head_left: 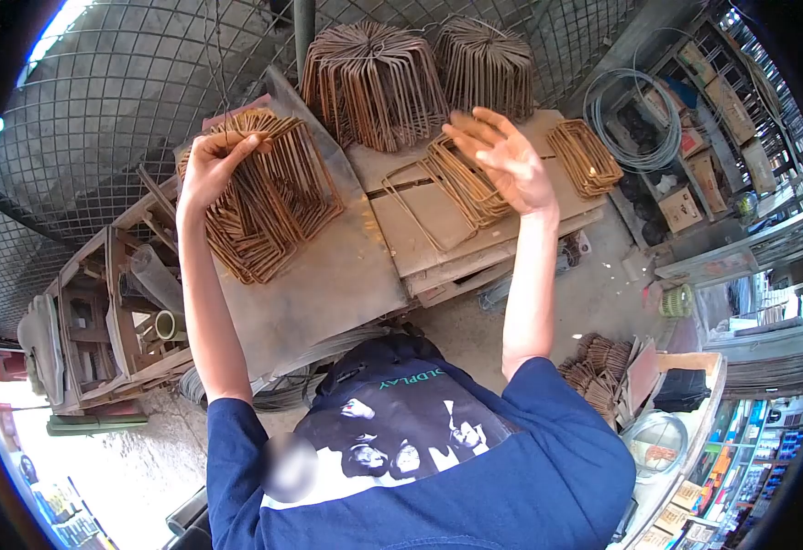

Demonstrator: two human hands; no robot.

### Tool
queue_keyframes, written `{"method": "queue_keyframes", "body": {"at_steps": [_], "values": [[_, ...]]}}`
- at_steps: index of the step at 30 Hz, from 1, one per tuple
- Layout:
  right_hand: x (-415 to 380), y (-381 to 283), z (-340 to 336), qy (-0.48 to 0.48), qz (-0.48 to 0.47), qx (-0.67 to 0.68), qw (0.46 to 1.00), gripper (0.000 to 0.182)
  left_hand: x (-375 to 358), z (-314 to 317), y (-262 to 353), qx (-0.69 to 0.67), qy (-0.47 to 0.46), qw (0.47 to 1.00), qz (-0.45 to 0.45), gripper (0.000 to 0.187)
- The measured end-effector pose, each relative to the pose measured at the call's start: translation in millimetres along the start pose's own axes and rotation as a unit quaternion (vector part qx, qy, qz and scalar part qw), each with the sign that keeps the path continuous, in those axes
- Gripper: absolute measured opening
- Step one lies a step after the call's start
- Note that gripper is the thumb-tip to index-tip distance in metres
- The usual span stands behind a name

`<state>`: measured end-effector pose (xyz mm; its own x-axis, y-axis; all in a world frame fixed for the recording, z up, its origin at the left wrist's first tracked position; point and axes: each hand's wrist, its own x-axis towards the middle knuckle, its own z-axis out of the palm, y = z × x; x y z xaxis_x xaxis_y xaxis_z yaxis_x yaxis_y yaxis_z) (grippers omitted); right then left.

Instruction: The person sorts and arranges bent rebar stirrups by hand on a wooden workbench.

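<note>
My left hand (pixel 215 165) is at the upper left of a large pile of rusty rebar stirrups (pixel 278 197), bent into rectangles. Its thumb and fingers are pinched together against the pile's top edge; what lies between them is hidden. Over a smaller row of leaning stirrups (pixel 461 188), my right hand (pixel 504 165) is raised with its fingers apart, holding nothing. One stirrup (pixel 412 215) lies flatter at the left end of that row, partly apart from the others.
Two tall bundles of stirrups (pixel 369 82) stand against the wire mesh behind. Another small stack (pixel 585 158) lies on the board at right, near a wire coil (pixel 635 119). The metal sheet (pixel 314 284) and wooden board (pixel 548 220) end toward me. Shelves line the right.
</note>
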<state>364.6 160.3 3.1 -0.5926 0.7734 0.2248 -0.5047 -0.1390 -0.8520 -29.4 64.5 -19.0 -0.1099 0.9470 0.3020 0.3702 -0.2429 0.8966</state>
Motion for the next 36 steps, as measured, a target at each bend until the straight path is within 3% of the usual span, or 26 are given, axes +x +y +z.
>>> {"method": "queue_keyframes", "body": {"at_steps": [5,8,11,13,15,17,18,21,22,26,28,31,33,36], "values": [[-1.5,28.3,-34.7,-0.014,0.010,-0.068,0.998,0.040,0.5,-1.2,-1.0,-0.025,-0.002,1.000,-0.013,0.023],[-2.6,47.6,-65.5,0.040,0.080,-0.215,0.972,0.041,0.9,-1.2,-1.3,-0.011,-0.002,1.000,-0.004,0.024],[-19.5,54.7,-24.9,-0.018,0.094,-0.255,0.962,0.049,0.8,-2.1,-1.1,-0.003,-0.004,1.000,-0.006,0.026],[-28.1,77.9,-15.8,-0.012,0.154,-0.451,0.879,0.052,0.4,-0.6,0.0,-0.010,0.005,1.000,0.012,0.024],[-34.6,116.6,-29.4,-0.025,0.111,-0.648,0.753,0.050,-0.3,-0.4,0.7,-0.007,0.005,1.000,0.004,0.023],[-43.8,138.5,-32.2,0.020,0.152,-0.709,0.688,0.055,0.2,-0.6,0.4,-0.008,0.007,1.000,0.006,0.023],[-48.0,147.9,-29.6,0.077,0.105,-0.724,0.678,0.047,-0.4,-1.0,1.5,0.003,0.010,1.000,-0.009,0.024],[-47.1,151.5,-34.6,0.076,0.063,-0.738,0.668,0.039,-1.0,-1.4,3.2,0.019,0.014,1.000,-0.016,0.027],[-45.4,153.8,-33.3,0.097,0.061,-0.709,0.696,0.033,0.0,-1.8,-0.2,0.013,0.012,1.000,-0.007,0.028],[-40.9,155.6,-18.2,0.104,0.091,-0.721,0.679,0.032,0.8,-2.2,-0.3,0.049,0.016,0.998,0.019,0.027],[-40.1,155.7,-11.8,0.093,0.048,-0.689,0.717,0.031,0.8,-2.4,0.7,0.044,0.017,0.999,0.005,0.027],[-39.6,148.5,11.5,0.099,0.092,-0.645,0.752,0.030,0.1,-1.4,-0.1,0.022,0.015,1.000,-0.003,0.027],[-43.3,149.2,14.1,0.102,0.055,-0.655,0.747,0.032,-0.2,-0.6,1.9,-0.010,0.013,1.000,-0.008,0.024],[-45.0,145.7,19.7,0.161,-0.122,-0.640,0.741,0.038,0.8,-0.6,2.6,0.006,0.016,1.000,0.004,0.025]]}}
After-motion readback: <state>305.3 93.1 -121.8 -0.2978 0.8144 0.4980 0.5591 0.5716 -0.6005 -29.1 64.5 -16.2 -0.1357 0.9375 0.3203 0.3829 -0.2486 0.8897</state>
